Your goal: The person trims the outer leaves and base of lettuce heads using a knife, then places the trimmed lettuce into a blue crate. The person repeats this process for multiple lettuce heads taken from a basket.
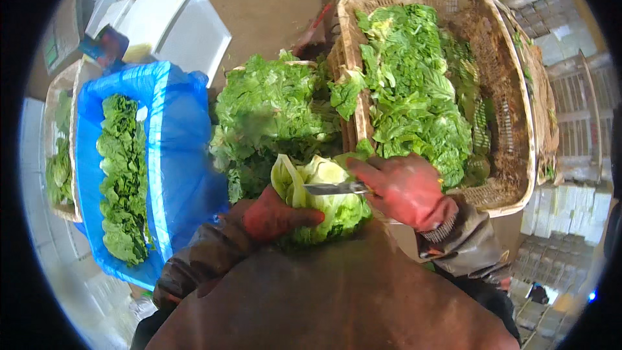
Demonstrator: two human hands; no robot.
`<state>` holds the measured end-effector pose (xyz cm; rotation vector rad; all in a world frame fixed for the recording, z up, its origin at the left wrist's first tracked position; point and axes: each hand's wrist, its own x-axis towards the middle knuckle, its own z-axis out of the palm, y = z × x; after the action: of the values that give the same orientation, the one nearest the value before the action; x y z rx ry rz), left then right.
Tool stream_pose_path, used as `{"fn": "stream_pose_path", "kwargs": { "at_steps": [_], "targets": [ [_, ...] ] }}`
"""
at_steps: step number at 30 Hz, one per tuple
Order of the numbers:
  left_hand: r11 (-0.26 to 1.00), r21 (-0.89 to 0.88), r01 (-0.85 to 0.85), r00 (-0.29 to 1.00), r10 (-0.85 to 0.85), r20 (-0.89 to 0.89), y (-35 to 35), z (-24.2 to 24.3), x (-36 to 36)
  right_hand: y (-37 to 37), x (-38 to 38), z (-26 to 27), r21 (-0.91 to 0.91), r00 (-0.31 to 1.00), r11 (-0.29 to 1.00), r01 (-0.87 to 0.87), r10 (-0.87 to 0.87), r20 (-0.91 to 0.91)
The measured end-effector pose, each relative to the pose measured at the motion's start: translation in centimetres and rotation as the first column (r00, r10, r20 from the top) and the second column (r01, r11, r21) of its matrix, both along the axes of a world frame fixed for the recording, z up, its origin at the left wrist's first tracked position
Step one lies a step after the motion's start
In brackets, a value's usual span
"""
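In front of my apron, my red-gloved left hand point(277, 216) grips a head of lettuce point(340, 211) from its left side. The pale cut base of the head faces up, and a light outer leaf stands out at its left. My right hand point(408, 187), in a red glove too, holds a knife point(335, 188) whose blade points left across the lettuce near its base. Whether the edge is in the leaves I cannot tell. Past the lettuce lies a heap of loose green leaves point(277, 102).
On the right stands a dirty plastic crate point(505, 73) with lettuce heads point(413, 92) inside. At the left, a box lined with blue plastic point(182, 155) holds a row of lettuce point(121, 180). White foam boxes point(194, 34) lie beyond. Another person's arm point(107, 46) shows at the far left.
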<state>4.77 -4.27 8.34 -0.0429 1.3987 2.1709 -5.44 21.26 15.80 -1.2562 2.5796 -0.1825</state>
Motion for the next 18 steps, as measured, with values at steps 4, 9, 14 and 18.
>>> {"fn": "stream_pose_path", "kwargs": {
  "at_steps": [4, 9, 14, 18],
  "targets": [
    [0.996, -0.029, 0.081, 0.995, -0.083, -0.058, -0.3, -0.2, -0.3, -1.0, -0.7, -0.9, 0.105, 0.980, 0.977, 0.187, -0.193, 0.050],
    [0.941, 0.259, -0.217, 0.976, 0.211, 0.050, 0.1, -0.5, -0.2, -2.3, 0.1, -2.5, -0.232, 0.455, 0.754, 0.614, -0.098, 0.885],
    [0.970, -0.038, -0.241, 0.967, 0.243, 0.081, -3.2, 0.8, -3.3, -1.6, 0.9, -3.5, -0.468, 0.857, 0.783, 0.409, -0.153, 0.492],
    [0.784, -0.559, -0.268, 0.936, 0.075, -0.343, -4.6, -0.3, -5.8, 0.2, -0.5, -3.5, -0.336, 0.558, 0.603, 0.724, -0.225, 0.799]
  ]
}}
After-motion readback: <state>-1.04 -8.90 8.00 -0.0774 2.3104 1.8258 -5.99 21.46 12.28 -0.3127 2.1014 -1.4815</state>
